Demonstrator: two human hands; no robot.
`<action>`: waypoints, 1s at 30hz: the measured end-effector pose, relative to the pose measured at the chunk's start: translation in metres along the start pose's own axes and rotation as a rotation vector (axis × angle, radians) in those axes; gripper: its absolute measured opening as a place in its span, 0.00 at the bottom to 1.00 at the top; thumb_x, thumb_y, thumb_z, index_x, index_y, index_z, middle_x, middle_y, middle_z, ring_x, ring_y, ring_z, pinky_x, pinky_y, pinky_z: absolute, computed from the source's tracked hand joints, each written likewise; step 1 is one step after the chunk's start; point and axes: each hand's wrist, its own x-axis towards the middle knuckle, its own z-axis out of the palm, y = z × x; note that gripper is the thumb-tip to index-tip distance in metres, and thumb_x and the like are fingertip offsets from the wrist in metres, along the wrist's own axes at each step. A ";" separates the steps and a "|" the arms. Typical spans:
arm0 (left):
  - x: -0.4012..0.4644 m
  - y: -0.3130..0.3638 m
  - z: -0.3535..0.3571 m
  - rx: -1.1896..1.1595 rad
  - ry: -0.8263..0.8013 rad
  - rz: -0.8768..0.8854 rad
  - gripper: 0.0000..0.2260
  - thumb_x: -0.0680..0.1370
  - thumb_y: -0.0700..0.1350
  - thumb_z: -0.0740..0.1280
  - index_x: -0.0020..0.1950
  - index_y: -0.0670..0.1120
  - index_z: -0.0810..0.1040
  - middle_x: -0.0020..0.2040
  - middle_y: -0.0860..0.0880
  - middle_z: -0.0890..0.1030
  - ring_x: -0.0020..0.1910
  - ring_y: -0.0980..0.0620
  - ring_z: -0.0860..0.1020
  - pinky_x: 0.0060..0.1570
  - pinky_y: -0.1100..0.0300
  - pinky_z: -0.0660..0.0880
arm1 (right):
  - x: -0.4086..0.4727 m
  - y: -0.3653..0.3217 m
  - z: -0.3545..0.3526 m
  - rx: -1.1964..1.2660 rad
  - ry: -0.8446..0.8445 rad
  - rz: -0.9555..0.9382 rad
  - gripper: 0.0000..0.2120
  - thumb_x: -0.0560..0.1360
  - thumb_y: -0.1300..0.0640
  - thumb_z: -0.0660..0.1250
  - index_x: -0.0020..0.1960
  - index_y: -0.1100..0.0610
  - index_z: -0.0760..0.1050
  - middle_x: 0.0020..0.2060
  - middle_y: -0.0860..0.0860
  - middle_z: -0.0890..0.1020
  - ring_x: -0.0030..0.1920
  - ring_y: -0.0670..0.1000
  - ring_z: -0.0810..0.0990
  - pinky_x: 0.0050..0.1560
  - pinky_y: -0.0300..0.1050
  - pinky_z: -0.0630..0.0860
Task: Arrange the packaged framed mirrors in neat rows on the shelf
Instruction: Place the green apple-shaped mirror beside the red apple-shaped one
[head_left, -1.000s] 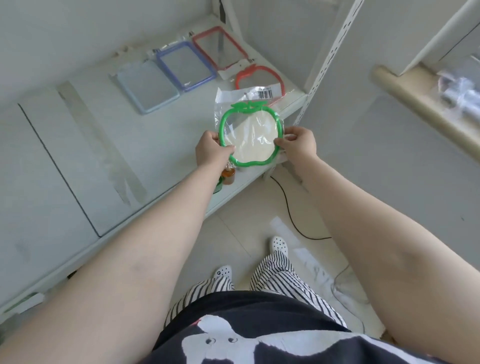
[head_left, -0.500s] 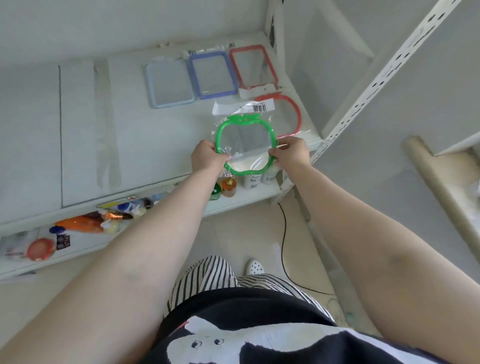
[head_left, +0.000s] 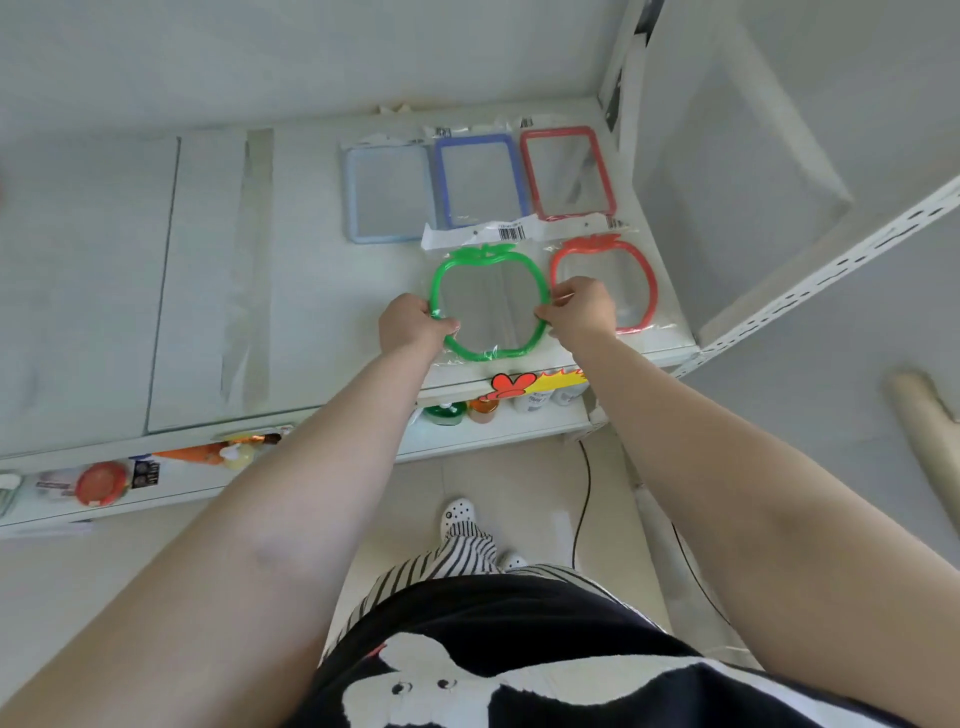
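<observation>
A green apple-shaped mirror (head_left: 488, 304) in a clear bag lies flat near the front edge of the white shelf (head_left: 301, 291). My left hand (head_left: 413, 325) grips its left rim and my right hand (head_left: 579, 312) grips its right rim. Just to its right lies a red apple-shaped mirror (head_left: 605, 286), partly hidden by my right hand. Along the back of the shelf sits a row of rectangular mirrors: light blue (head_left: 387, 195), dark blue (head_left: 480, 179) and red (head_left: 566, 171).
A perforated white upright (head_left: 810, 286) bounds the shelf on the right. A lower shelf (head_left: 311, 462) holds small bottles and toys. A black cable (head_left: 584, 499) runs across the floor by my feet. The left part of the mirror shelf is bare.
Both hands have carried the green mirror forward and lowered it flat onto the shelf beside the red apple mirror. The camera view has swung so that the shelf faces me squarely.
</observation>
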 end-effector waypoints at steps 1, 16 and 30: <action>0.007 0.001 0.001 0.006 -0.011 0.007 0.10 0.70 0.44 0.75 0.47 0.40 0.82 0.46 0.42 0.83 0.42 0.44 0.80 0.43 0.58 0.72 | 0.005 -0.001 0.002 -0.010 0.007 0.006 0.13 0.67 0.60 0.75 0.51 0.59 0.78 0.45 0.57 0.84 0.48 0.59 0.83 0.51 0.56 0.81; 0.032 -0.002 0.013 0.185 0.004 0.014 0.27 0.68 0.49 0.76 0.61 0.42 0.68 0.58 0.45 0.78 0.56 0.43 0.78 0.50 0.52 0.74 | 0.020 0.003 0.004 -0.194 0.030 -0.040 0.14 0.70 0.58 0.74 0.52 0.60 0.74 0.46 0.56 0.82 0.46 0.57 0.80 0.49 0.53 0.79; 0.024 0.036 0.079 0.751 -0.231 0.576 0.38 0.74 0.60 0.66 0.77 0.61 0.47 0.79 0.47 0.38 0.77 0.38 0.35 0.72 0.33 0.40 | 0.036 0.040 -0.032 -0.556 0.164 -0.154 0.28 0.74 0.42 0.65 0.72 0.45 0.65 0.74 0.55 0.62 0.74 0.60 0.57 0.74 0.55 0.55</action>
